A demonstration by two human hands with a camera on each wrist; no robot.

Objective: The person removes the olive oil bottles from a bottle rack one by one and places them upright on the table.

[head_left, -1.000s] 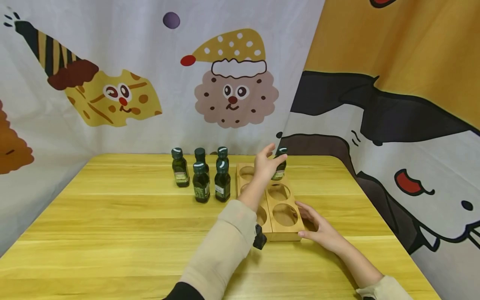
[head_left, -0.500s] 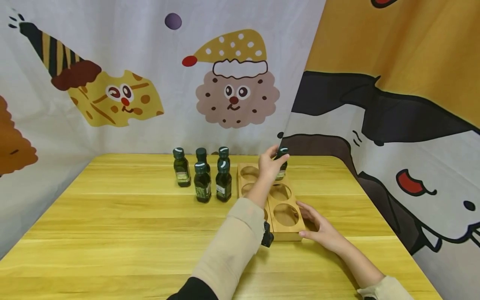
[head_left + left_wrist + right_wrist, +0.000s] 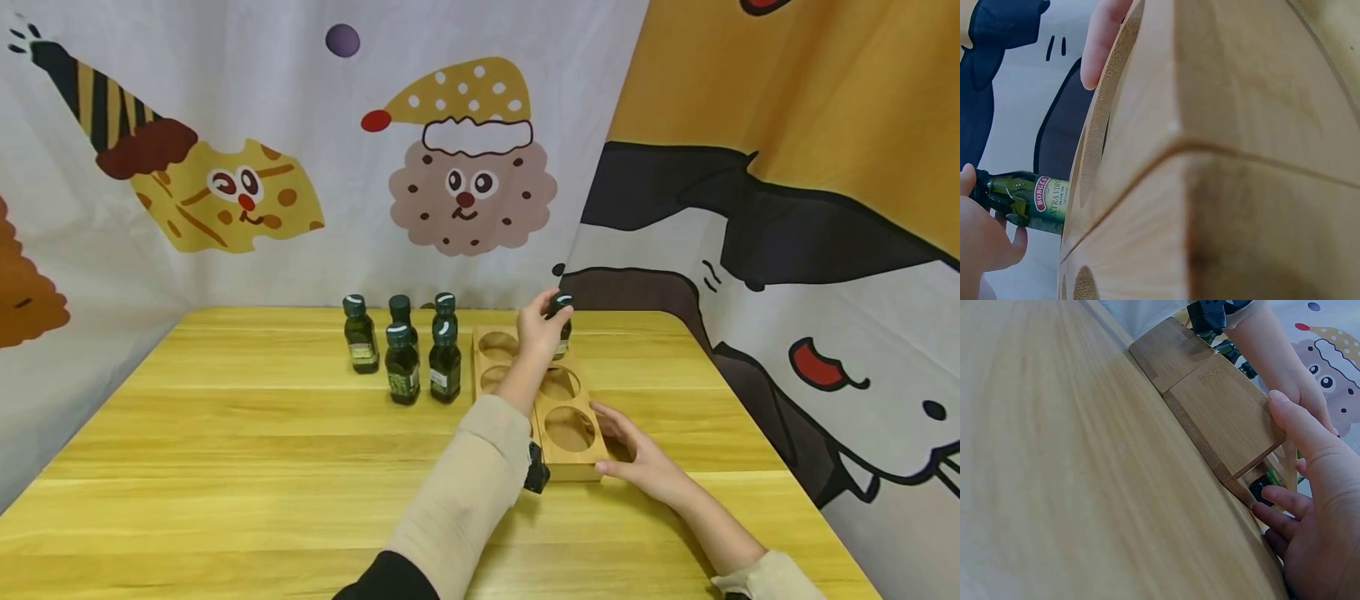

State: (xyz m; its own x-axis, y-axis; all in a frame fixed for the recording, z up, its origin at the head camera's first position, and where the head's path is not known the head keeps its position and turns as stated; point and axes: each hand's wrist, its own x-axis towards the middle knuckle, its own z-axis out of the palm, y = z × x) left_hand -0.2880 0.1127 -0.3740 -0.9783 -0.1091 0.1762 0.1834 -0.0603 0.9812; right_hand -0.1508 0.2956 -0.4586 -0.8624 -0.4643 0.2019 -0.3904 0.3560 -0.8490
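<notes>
My left hand reaches to the far end of the light wooden rack and grips a small dark-green olive oil bottle by its cap and neck. In the left wrist view that olive oil bottle shows a BORGES label, and its base is hidden behind the rack's edge. The bottle is at the far right hole. My right hand holds the rack's near right corner. As the right wrist view shows, its thumb lies against the end and its fingers are at the side.
Several similar bottles stand upright in a group left of the rack. Other round holes in the rack are visible, some partly hidden by my left forearm. A printed curtain hangs behind the wooden table.
My left hand has shifted slightly right and its spread fingers have closed around the bottle's cap. The bottle has shifted very slightly left. My right hand keeps its hold on the rack.
</notes>
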